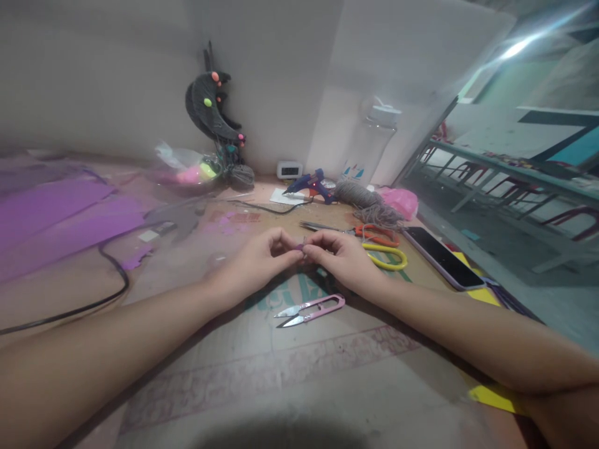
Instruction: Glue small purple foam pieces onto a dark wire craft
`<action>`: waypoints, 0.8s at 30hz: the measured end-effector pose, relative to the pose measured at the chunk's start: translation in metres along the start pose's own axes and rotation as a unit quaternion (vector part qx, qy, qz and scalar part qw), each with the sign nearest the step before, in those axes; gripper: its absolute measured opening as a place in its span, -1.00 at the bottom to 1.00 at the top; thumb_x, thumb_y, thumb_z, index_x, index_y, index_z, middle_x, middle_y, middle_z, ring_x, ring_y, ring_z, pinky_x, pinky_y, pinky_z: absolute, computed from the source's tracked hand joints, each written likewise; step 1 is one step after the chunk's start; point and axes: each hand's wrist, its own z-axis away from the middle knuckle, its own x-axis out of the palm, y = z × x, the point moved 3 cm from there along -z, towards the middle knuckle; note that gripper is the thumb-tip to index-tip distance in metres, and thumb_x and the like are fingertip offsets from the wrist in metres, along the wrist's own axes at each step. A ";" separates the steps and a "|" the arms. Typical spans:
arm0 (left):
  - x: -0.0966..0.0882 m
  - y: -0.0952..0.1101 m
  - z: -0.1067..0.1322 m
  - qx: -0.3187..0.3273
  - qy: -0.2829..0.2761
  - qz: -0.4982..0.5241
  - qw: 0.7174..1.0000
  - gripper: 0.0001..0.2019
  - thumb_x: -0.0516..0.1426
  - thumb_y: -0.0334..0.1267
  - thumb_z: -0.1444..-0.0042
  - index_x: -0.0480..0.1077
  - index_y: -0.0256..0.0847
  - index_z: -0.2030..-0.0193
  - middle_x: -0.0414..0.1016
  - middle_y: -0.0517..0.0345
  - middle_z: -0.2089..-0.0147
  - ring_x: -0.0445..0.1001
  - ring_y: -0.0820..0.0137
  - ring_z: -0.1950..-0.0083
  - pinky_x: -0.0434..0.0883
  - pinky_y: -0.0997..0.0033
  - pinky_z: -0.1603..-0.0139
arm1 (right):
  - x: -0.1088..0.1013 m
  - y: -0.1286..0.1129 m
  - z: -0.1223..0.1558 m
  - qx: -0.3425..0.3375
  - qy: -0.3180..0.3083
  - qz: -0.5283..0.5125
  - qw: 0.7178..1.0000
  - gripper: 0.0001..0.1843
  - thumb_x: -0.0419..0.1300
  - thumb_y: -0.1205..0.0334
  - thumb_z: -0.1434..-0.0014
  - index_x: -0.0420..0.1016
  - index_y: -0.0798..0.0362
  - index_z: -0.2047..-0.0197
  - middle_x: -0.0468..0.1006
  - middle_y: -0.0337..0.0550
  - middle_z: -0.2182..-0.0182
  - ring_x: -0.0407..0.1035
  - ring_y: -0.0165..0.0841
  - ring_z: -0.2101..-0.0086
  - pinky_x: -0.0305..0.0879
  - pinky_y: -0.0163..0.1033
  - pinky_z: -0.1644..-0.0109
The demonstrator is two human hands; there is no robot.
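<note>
Two bare hands meet above the middle of one brown, printed work board (281,386), and the one small purple piece (299,248) is between their fingertips: the left hand (274,249) pinches it with thumb and forefinger nearly closed, and the right hand (344,255) closes thumb and fingers on it from the other side, its exact shape too small to tell. One pair of pink-handled metal thread snips (322,305) lies just below the hands, its two blades spread apart and pointing left. Beyond the right hand lie one orange scissor handle (377,235) and one yellow scissor handle (388,257); I cannot tell whether they belong to one pair or two. One black-screened phone (442,259) lies to the right. Farther back are one skein of grey yarn (362,199), one crumpled pink plastic bag (401,202), one dark blue glue gun (311,184), one small white digital clock (289,169) and one tall clear bottle with a white lid (369,146). At the back left stands one dark grey crescent-shaped ornament (199,109) dotted with coloured balls, and one black cable (125,284) curves across the left side
</note>
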 end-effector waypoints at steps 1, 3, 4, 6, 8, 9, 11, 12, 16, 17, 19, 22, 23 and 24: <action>0.000 0.000 0.000 0.003 -0.001 0.001 1.000 -0.80 0.20 -0.11 -0.07 0.37 -0.19 0.31 0.51 0.17 0.32 0.47 0.39 0.30 0.37 0.42 0.30 | -0.001 -0.002 0.000 -0.004 0.001 0.017 1.000 -0.85 0.19 0.18 -0.13 0.47 0.10 0.33 0.54 -0.21 0.41 0.41 -0.41 0.39 0.33 -0.32 0.30; 0.001 0.001 0.001 0.015 -0.009 0.016 1.000 -0.78 0.22 -0.11 -0.06 0.37 -0.19 0.25 0.50 0.15 0.27 0.48 0.37 0.25 0.40 0.40 0.24 | -0.002 -0.005 0.002 -0.021 0.002 0.052 0.998 -0.86 0.19 0.19 -0.13 0.47 0.10 0.34 0.53 -0.23 0.42 0.39 -0.43 0.41 0.30 -0.33 0.31; 0.001 0.003 0.002 0.025 -0.009 0.029 0.999 -0.76 0.21 -0.11 -0.08 0.36 -0.18 0.19 0.50 0.13 0.21 0.48 0.36 0.21 0.41 0.39 0.22 | -0.003 -0.006 0.003 -0.033 0.001 0.066 0.997 -0.86 0.19 0.20 -0.14 0.47 0.09 0.34 0.53 -0.24 0.43 0.37 -0.44 0.41 0.29 -0.34 0.31; 0.001 0.006 0.003 0.051 -0.002 0.049 0.998 -0.73 0.14 -0.14 -0.16 0.33 -0.16 0.03 0.48 0.06 0.05 0.48 0.35 0.12 0.43 0.37 0.16 | -0.004 -0.009 0.007 -0.056 -0.015 0.078 0.995 -0.87 0.18 0.20 -0.15 0.47 0.09 0.33 0.52 -0.25 0.44 0.36 -0.45 0.42 0.28 -0.35 0.31; 0.001 0.009 0.005 0.075 -0.008 0.049 0.996 -0.68 0.07 -0.21 -0.22 0.27 -0.11 -0.11 0.41 0.02 -0.12 0.47 0.36 0.03 0.42 0.36 0.05 | -0.004 -0.010 0.010 -0.080 -0.042 0.078 0.993 -0.87 0.17 0.20 -0.17 0.47 0.08 0.32 0.51 -0.25 0.44 0.35 -0.46 0.42 0.28 -0.36 0.31; 0.002 0.011 0.006 0.082 -0.024 0.043 0.995 -0.65 0.05 -0.26 -0.23 0.25 -0.09 -0.16 0.37 0.03 -0.18 0.46 0.36 -0.02 0.41 0.35 -0.01 | -0.004 -0.011 0.012 -0.089 -0.054 0.078 0.991 -0.86 0.17 0.19 -0.18 0.47 0.08 0.32 0.51 -0.24 0.43 0.36 -0.45 0.41 0.28 -0.36 0.30; 0.004 0.012 0.006 0.096 -0.067 0.019 0.993 -0.59 0.07 -0.32 -0.19 0.27 -0.09 -0.19 0.37 0.05 -0.21 0.43 0.34 -0.09 0.36 0.32 -0.11 | -0.003 -0.012 0.015 -0.100 -0.071 0.082 0.989 -0.86 0.17 0.19 -0.19 0.46 0.08 0.31 0.51 -0.22 0.41 0.36 -0.45 0.39 0.29 -0.35 0.29; 0.006 0.013 0.006 0.099 -0.086 0.004 0.991 -0.60 0.09 -0.34 -0.17 0.30 -0.11 -0.16 0.40 0.06 -0.19 0.43 0.32 -0.11 0.35 0.31 -0.13 | -0.002 -0.013 0.016 -0.099 -0.080 0.086 0.988 -0.85 0.17 0.18 -0.19 0.46 0.08 0.31 0.51 -0.21 0.40 0.36 -0.45 0.40 0.28 -0.35 0.30; 0.006 0.010 0.003 0.073 -0.107 -0.024 0.991 -0.75 0.08 -0.32 -0.16 0.47 -0.18 0.04 0.57 0.11 0.04 0.50 0.31 0.03 0.40 0.34 0.00 | 0.002 -0.016 0.017 -0.078 -0.122 0.102 0.984 -0.82 0.16 0.16 -0.20 0.47 0.10 0.30 0.50 -0.19 0.41 0.34 -0.45 0.42 0.25 -0.37 0.36; 0.005 0.009 0.002 0.059 -0.099 -0.026 0.993 -0.77 0.07 -0.31 -0.16 0.49 -0.18 0.09 0.58 0.12 0.08 0.51 0.33 0.07 0.40 0.36 0.03 | 0.002 -0.017 0.017 -0.075 -0.126 0.103 0.984 -0.81 0.16 0.15 -0.20 0.47 0.10 0.30 0.50 -0.19 0.41 0.34 -0.44 0.42 0.25 -0.36 0.36; 0.003 0.009 0.002 0.031 -0.068 -0.043 0.996 -0.80 0.07 -0.30 -0.14 0.50 -0.19 0.16 0.59 0.15 0.16 0.51 0.35 0.15 0.40 0.39 0.11 | 0.002 -0.016 0.016 -0.069 -0.121 0.098 0.985 -0.81 0.16 0.14 -0.19 0.45 0.10 0.31 0.49 -0.19 0.43 0.34 -0.44 0.42 0.25 -0.36 0.36; -0.002 0.011 0.004 -0.009 -0.011 -0.088 0.996 -0.82 0.06 -0.24 -0.15 0.47 -0.21 0.23 0.54 0.17 0.32 0.46 0.37 0.31 0.35 0.42 0.30 | -0.001 -0.012 0.013 -0.052 -0.095 0.088 0.990 -0.85 0.13 0.18 -0.19 0.41 0.09 0.31 0.46 -0.22 0.45 0.32 -0.45 0.45 0.24 -0.36 0.37; -0.002 0.013 0.005 -0.011 -0.002 -0.098 0.995 -0.81 0.06 -0.21 -0.15 0.46 -0.22 0.26 0.52 0.18 0.35 0.44 0.38 0.34 0.32 0.42 0.34 | -0.002 -0.009 0.012 -0.046 -0.086 0.089 0.991 -0.87 0.12 0.20 -0.18 0.39 0.09 0.31 0.45 -0.23 0.45 0.31 -0.45 0.45 0.24 -0.36 0.37; -0.003 0.015 0.006 -0.003 0.001 -0.107 0.994 -0.81 0.06 -0.18 -0.17 0.45 -0.21 0.28 0.50 0.19 0.38 0.42 0.39 0.36 0.30 0.43 0.36 | -0.003 -0.007 0.011 -0.042 -0.078 0.090 0.992 -0.88 0.11 0.21 -0.18 0.38 0.08 0.31 0.45 -0.24 0.46 0.31 -0.45 0.46 0.24 -0.36 0.37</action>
